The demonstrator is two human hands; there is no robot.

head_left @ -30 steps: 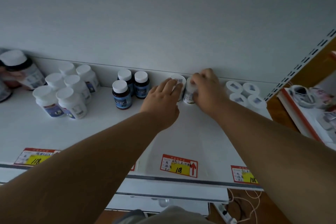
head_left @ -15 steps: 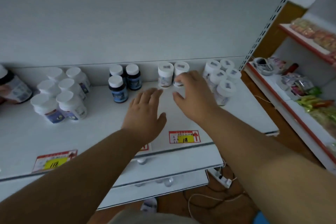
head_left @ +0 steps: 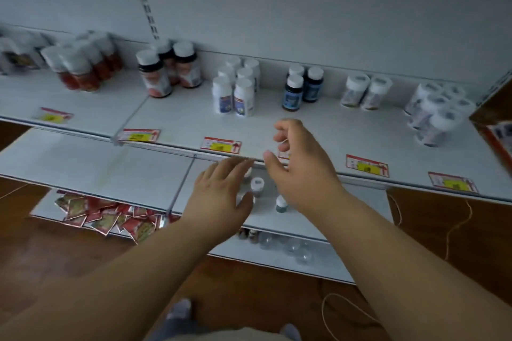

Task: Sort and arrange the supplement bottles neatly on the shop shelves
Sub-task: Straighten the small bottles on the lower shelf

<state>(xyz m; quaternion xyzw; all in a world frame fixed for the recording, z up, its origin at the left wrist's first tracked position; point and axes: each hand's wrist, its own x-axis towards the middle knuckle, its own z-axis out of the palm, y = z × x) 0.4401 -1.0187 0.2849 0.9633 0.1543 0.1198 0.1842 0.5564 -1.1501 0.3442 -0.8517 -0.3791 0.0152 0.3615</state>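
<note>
The shelf [head_left: 177, 116] is pale grey-white, and so is the back wall [head_left: 304, 8]. The price tags [head_left: 220, 144] are red with a yellow middle. The six bottles [head_left: 235, 91] are white with white caps and blue labels. The three small bottles [head_left: 302, 88] are dark blue with white caps. The three big bottles [head_left: 169, 72] are dark with red and white labels. The sachets [head_left: 108, 216] lower down are red. The floor [head_left: 83, 257] is brown wood.
</note>
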